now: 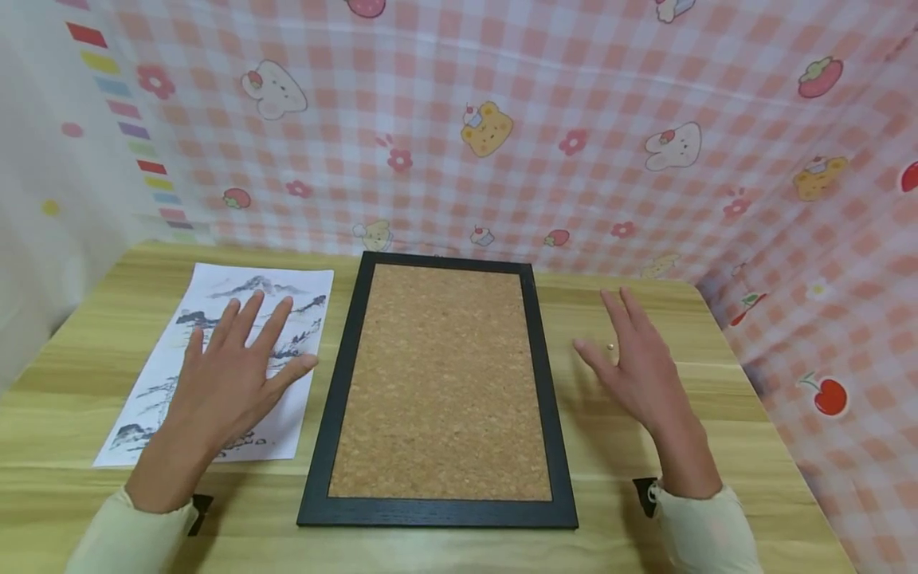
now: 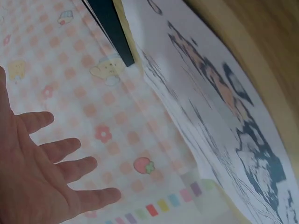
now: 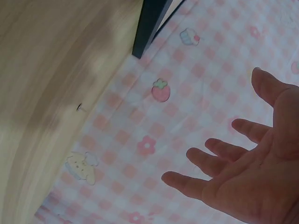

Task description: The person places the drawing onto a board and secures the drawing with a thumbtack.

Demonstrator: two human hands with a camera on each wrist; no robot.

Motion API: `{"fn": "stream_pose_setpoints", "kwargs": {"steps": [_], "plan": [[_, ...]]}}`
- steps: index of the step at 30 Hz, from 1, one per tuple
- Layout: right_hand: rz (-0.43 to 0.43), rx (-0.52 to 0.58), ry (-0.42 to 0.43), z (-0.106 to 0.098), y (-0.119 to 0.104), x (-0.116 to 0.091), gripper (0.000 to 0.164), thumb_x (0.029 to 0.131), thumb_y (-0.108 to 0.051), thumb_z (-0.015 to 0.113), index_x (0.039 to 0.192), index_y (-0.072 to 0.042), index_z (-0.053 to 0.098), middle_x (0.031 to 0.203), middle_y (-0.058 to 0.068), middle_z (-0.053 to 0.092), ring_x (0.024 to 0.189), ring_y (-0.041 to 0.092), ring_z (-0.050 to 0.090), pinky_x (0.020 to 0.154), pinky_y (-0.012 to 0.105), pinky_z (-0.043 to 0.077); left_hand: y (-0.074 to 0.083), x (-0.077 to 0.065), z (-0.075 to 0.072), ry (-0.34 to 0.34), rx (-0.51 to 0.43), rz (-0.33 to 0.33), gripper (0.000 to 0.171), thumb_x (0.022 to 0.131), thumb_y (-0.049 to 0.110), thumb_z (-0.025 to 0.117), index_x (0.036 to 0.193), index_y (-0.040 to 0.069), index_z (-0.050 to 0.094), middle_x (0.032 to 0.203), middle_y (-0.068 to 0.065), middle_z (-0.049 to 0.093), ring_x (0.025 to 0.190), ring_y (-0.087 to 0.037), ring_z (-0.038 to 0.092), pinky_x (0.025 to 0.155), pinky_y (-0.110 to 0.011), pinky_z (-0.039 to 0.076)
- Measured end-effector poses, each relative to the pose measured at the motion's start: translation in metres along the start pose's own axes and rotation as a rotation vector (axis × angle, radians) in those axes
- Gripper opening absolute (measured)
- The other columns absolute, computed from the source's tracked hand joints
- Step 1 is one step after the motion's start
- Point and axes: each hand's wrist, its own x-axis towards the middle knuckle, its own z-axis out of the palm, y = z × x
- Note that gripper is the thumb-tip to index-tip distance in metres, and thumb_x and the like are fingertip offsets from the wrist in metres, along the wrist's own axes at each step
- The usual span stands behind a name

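A cork board (image 1: 441, 383) in a black frame (image 1: 437, 513) lies flat in the middle of the table. To its left is a white sheet of paper (image 1: 287, 438) printed with an ink landscape of mountains and trees. My left hand (image 1: 229, 383) hovers over this sheet with spread fingers and holds nothing; its palm (image 2: 32, 177) shows bare in the left wrist view. Right of the board, my right hand (image 1: 641, 367) is held above the table, fingers extended, nothing in it. A tiny thumbtack (image 3: 79, 107) lies on the wood near its thumb and index finger.
The wooden tabletop (image 1: 731, 446) ends at the back and right against a pink checked cloth (image 1: 430, 183) with cartoon prints. Paler cloth (image 1: 43, 199) hangs at the left. The frame's far edge lies close to the back cloth.
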Motion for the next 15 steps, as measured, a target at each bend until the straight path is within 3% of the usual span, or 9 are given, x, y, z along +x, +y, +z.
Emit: {"fn": "stream_pose_setpoints", "kwargs": {"steps": [4, 8, 15], "plan": [[0.051, 0.040, -0.012, -0.004, 0.008, 0.003, 0.081, 0.100, -0.038, 0.066, 0.160, -0.003, 0.024, 0.164, 0.028, 0.016, 0.144, 0.054, 0.023, 0.105, 0.076, 0.027, -0.008, 0.001, -0.001, 0.022, -0.061, -0.033, 0.085, 0.101, 0.064, 0.044, 0.162, 0.009, 0.024, 0.162, -0.029, 0.020, 0.146, -0.053, 0.018, 0.107, -0.079, 0.015], [0.079, 0.067, 0.012, -0.005, 0.016, 0.008, 0.081, 0.098, -0.035, 0.069, 0.158, 0.000, 0.028, 0.160, 0.030, 0.024, 0.143, 0.053, 0.026, 0.107, 0.072, 0.028, -0.015, 0.004, -0.001, 0.053, -0.162, -0.057, 0.085, 0.101, 0.060, 0.048, 0.161, 0.005, 0.024, 0.160, -0.032, 0.022, 0.142, -0.056, 0.024, 0.104, -0.078, 0.023], [0.125, 0.096, 0.028, -0.002, 0.028, 0.010, 0.080, 0.096, -0.030, 0.072, 0.155, 0.004, 0.032, 0.155, 0.032, 0.031, 0.141, 0.052, 0.029, 0.108, 0.070, 0.029, -0.029, 0.006, -0.002, 0.046, -0.254, -0.170, 0.088, 0.101, 0.061, 0.048, 0.162, 0.006, 0.017, 0.160, -0.032, 0.021, 0.142, -0.056, 0.023, 0.102, -0.078, 0.025]]}}
